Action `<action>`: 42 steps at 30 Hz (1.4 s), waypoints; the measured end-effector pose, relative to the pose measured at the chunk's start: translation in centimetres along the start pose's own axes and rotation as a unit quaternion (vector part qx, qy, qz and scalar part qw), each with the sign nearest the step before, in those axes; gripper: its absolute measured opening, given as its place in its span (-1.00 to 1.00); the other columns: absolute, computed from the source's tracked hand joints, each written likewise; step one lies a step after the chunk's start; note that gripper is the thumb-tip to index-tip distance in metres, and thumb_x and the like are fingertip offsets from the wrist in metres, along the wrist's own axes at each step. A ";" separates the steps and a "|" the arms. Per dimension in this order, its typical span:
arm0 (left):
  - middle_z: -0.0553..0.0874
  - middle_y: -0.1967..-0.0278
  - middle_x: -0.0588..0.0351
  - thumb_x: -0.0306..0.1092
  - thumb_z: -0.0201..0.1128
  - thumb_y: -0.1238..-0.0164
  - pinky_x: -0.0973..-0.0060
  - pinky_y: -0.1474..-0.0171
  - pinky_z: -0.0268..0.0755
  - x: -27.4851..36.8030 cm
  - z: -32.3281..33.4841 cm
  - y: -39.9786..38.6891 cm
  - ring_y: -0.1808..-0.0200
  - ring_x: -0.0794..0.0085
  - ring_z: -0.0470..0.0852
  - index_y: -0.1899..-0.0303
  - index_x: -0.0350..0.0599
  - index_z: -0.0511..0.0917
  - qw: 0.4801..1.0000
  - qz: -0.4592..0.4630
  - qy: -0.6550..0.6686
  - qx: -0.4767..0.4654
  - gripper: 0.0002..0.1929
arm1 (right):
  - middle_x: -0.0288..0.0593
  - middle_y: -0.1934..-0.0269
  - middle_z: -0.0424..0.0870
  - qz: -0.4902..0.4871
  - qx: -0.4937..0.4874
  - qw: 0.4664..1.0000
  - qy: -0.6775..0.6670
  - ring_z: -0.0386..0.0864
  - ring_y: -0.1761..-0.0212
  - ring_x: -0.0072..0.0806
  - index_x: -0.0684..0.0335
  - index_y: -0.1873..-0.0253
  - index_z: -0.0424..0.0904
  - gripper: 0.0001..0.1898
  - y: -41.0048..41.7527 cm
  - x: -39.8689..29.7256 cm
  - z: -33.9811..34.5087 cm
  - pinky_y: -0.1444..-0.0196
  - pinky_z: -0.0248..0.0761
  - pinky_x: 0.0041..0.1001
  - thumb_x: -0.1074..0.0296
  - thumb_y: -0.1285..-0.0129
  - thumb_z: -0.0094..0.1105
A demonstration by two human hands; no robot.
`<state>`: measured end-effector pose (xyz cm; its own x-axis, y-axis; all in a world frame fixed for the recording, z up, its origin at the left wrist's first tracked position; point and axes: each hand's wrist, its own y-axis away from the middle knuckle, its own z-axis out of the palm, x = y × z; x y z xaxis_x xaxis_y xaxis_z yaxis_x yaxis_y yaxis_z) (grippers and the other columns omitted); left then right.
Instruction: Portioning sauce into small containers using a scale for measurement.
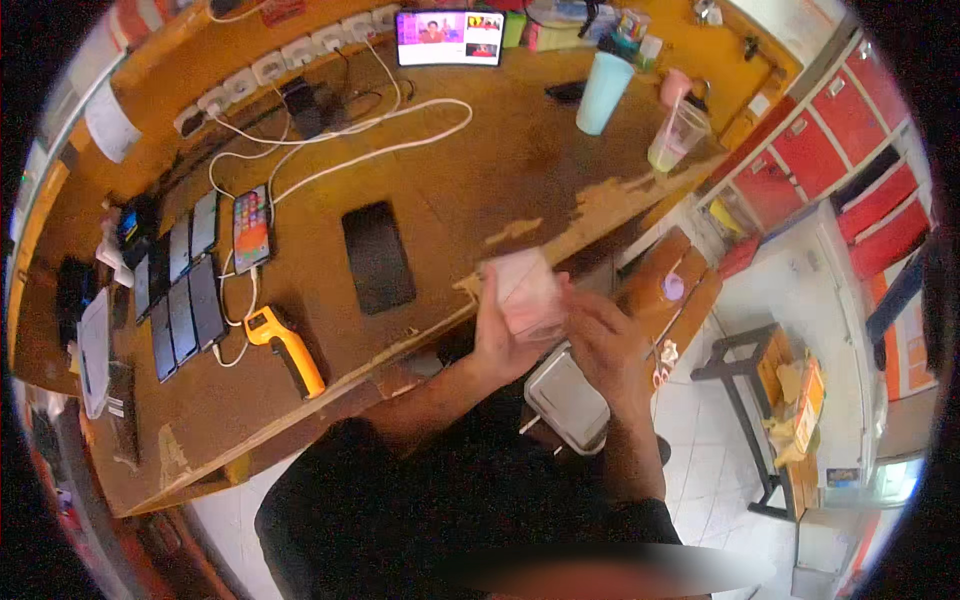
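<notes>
My left hand (502, 341) grips a pale pinkish-white packet or small box (523, 289) just past the front edge of the wooden table (465, 202). The packet is blurred, so its exact kind is unclear. My right hand (604, 330) is close against the packet's right side, fingers bent and smeared by motion; whether it holds anything cannot be made out. On the tabletop beyond my left hand, a black smartphone (379, 257) lies flat. A yellow-and-black infrared thermometer gun (289, 352) rests near the front edge, left of my forearm.
Several phones (184, 319) lie at left beside a lit phone (251, 229) on a white cable (360, 150). Power sockets (270, 67) line the back. A lit tablet (450, 39), blue tumbler (604, 94) and plastic cup (679, 135) stand behind. A wooden bench (667, 281) is at right.
</notes>
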<state>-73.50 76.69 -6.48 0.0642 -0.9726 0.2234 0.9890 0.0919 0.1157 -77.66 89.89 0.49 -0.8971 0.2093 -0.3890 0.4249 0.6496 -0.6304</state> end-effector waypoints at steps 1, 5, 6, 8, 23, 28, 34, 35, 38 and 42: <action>0.59 0.00 -0.04 0.57 -0.31 -0.16 0.37 0.02 0.49 -0.3 0.5 -0.7 0.03 0.27 0.58 -0.11 -0.18 0.45 0.996 -0.033 0.026 -0.083 -0.08 | -0.08 0.10 0.63 0.019 -0.022 1.000 0.008 0.65 0.11 -0.23 0.24 0.15 0.62 -0.79 0.8 -0.2 -0.7 0.14 0.57 -0.37 0.55 -0.08 0.23; 0.65 0.21 0.05 0.61 -0.29 -0.10 0.45 0.30 0.54 -4.2 1.8 -2.0 0.32 0.33 0.64 0.08 -0.17 0.53 0.991 -0.115 -0.005 -0.069 -0.09 | -0.13 -0.06 0.53 0.131 0.040 0.986 0.096 0.56 -0.03 -0.20 0.12 0.05 0.65 -0.69 3.7 -0.8 -2.7 0.03 0.53 -0.32 0.49 -0.04 0.26; 0.65 0.18 0.07 0.62 -0.32 -0.09 0.55 0.40 0.51 -5.5 2.3 -2.3 0.29 0.37 0.64 0.01 -0.13 0.50 0.994 -0.105 -0.012 -0.026 -0.07 | -0.15 -0.10 0.50 0.135 0.021 0.977 0.165 0.48 -0.11 -0.15 0.09 0.06 0.66 -0.68 4.1 -0.4 -3.5 -0.04 0.46 -0.26 0.42 -0.01 0.28; 0.64 0.16 0.07 0.61 -0.34 -0.11 0.55 0.39 0.52 -7.1 2.6 -2.2 0.26 0.37 0.64 -0.05 -0.10 0.46 0.990 -0.136 -0.037 -0.017 -0.08 | -0.19 -0.20 0.42 0.161 0.005 0.963 0.215 0.27 -0.27 -0.05 0.01 0.09 0.68 -0.66 5.4 -0.1 -4.6 -0.22 0.23 -0.10 0.25 0.07 0.31; 0.59 0.25 0.11 0.24 -0.08 -0.38 0.36 0.13 0.49 -3.2 3.1 -2.4 0.21 0.33 0.60 0.05 -0.05 0.46 0.994 -0.066 -0.060 -0.065 -0.49 | -0.15 -0.18 0.43 0.049 0.062 0.980 0.182 0.28 -0.30 -0.03 0.22 0.12 0.59 -0.75 6.8 1.0 -3.9 -0.30 0.10 0.07 0.43 -0.04 0.20; 0.57 0.25 0.14 0.04 0.14 -0.34 0.33 0.10 0.45 2.2 4.6 -5.1 0.18 0.31 0.55 0.04 -0.06 0.43 0.987 0.135 -0.081 0.021 -0.61 | -0.08 0.14 0.62 0.303 0.146 0.907 -0.255 0.62 0.13 -0.28 0.36 -0.01 0.47 -0.79 3.2 1.9 -3.6 0.08 0.59 -0.28 0.42 -0.36 0.04; 0.35 -0.08 -0.04 -0.25 0.40 -0.15 0.16 -0.11 0.40 6.6 2.5 -5.1 -0.06 0.27 0.42 -0.23 -0.13 0.25 0.840 0.421 -0.292 0.179 -0.35 | -0.09 0.16 0.63 0.354 0.218 0.742 -0.526 0.64 0.27 -0.36 0.39 -0.03 0.47 -0.76 -2.1 7.2 0.0 0.23 0.61 -0.39 0.37 -0.38 0.03; 0.29 -0.16 -0.11 -0.28 0.42 -0.13 0.17 -0.13 0.39 7.2 2.0 -4.8 -0.14 0.23 0.38 -0.30 -0.14 0.21 0.829 0.414 -0.350 0.138 -0.27 | -0.09 0.16 0.63 0.372 0.212 0.743 -0.514 0.64 0.27 -0.36 0.39 -0.03 0.47 -0.76 -3.2 8.0 0.8 0.23 0.61 -0.39 0.37 -0.38 0.03; 0.08 -0.35 -0.27 -0.20 0.41 -0.13 0.18 -0.31 0.11 7.7 0.8 -4.2 -0.35 0.05 0.16 -0.38 -0.14 0.12 0.643 0.460 -0.546 0.278 -0.17 | 0.02 0.10 0.60 0.235 0.188 0.950 -0.079 0.64 0.20 -0.26 0.36 -0.01 0.46 -0.79 -6.3 9.3 3.4 0.28 0.54 -0.38 0.45 -0.32 0.06; -0.06 -0.43 -0.27 -0.21 0.32 -0.21 0.25 -0.42 -0.20 5.6 0.0 -1.7 -0.46 0.02 -0.05 -0.36 -0.19 0.17 0.510 0.474 -0.680 0.230 -0.27 | 0.03 -0.01 0.52 -0.059 0.079 0.992 0.072 0.53 0.02 -0.07 0.32 0.03 0.48 -0.79 -9.3 8.6 8.9 0.04 0.49 -0.28 0.46 -0.24 0.04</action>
<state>-74.80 71.10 -5.47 0.0241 0.5743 0.8183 0.4436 0.7274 -0.5235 -88.20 79.11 -2.99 -0.9448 0.2488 -0.2130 0.3193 0.5548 -0.7683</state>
